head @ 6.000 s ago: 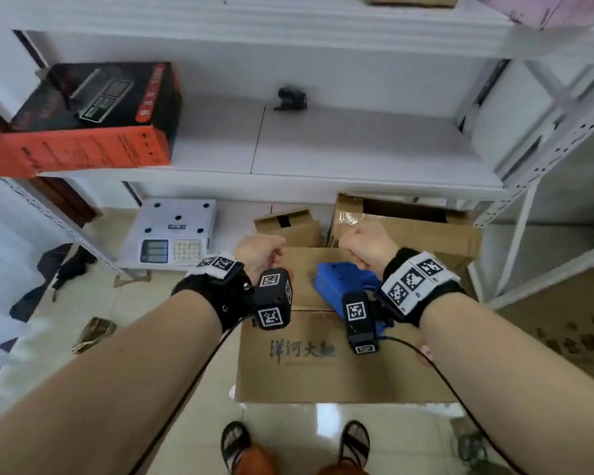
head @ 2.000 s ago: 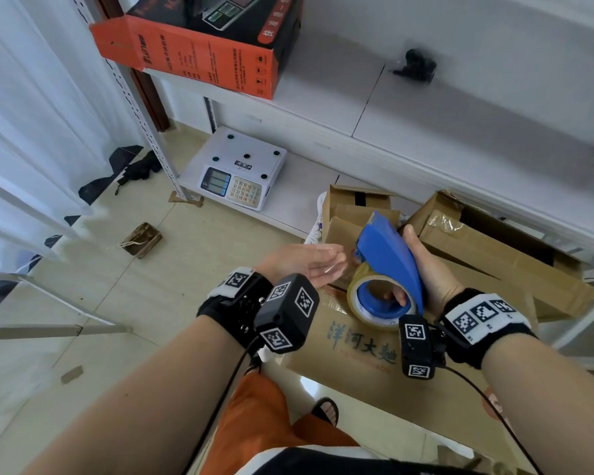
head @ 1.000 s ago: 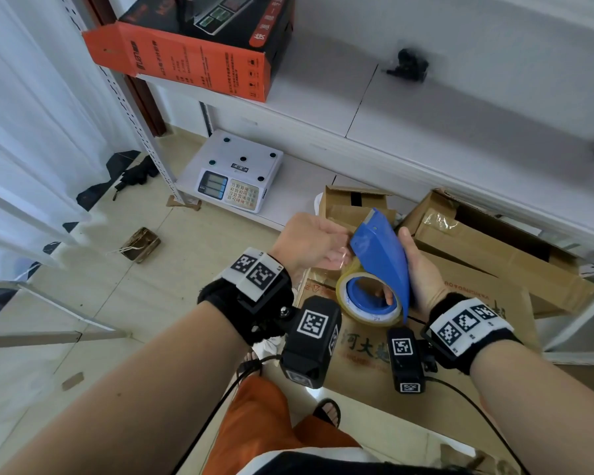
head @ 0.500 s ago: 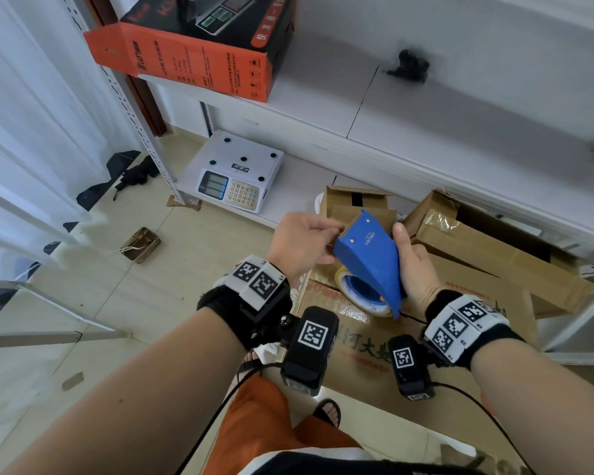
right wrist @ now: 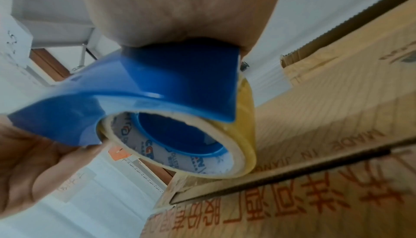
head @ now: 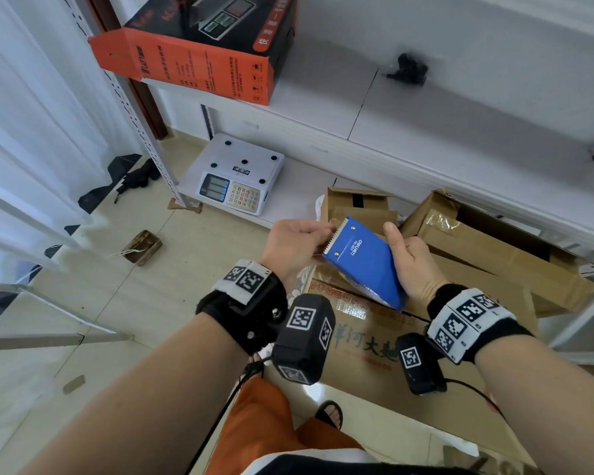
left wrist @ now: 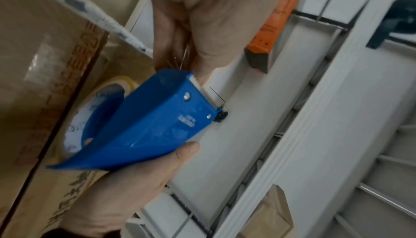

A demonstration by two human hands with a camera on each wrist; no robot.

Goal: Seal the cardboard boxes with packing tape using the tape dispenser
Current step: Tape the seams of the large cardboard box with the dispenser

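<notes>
My right hand (head: 405, 258) grips the blue tape dispenser (head: 362, 265) from the right side, thumb on its top. It is held just above the printed cardboard box (head: 367, 341), whose top flaps lie closed with a dark seam (right wrist: 292, 174). The yellowish tape roll (right wrist: 227, 145) sits in the dispenser (right wrist: 157, 81), close over that seam. My left hand (head: 326, 229) pinches the loose tape end at the serrated blade (head: 336, 240). In the left wrist view the left hand's fingers (left wrist: 178, 53) meet right at the blade of the dispenser (left wrist: 157, 120).
A white scale (head: 240, 180) stands on the lowest shelf. An orange and black carton (head: 199, 60) overhangs the shelf above. Open cardboard boxes (head: 494, 248) and a smaller one (head: 357, 204) sit behind the printed box. A shelf upright (head: 144, 132) stands left. My sandalled foot (head: 330, 413) is below.
The right hand lifted the dispenser off the box and turned its blade end up and leftward. The left hand came in from the left and took hold at the blade.
</notes>
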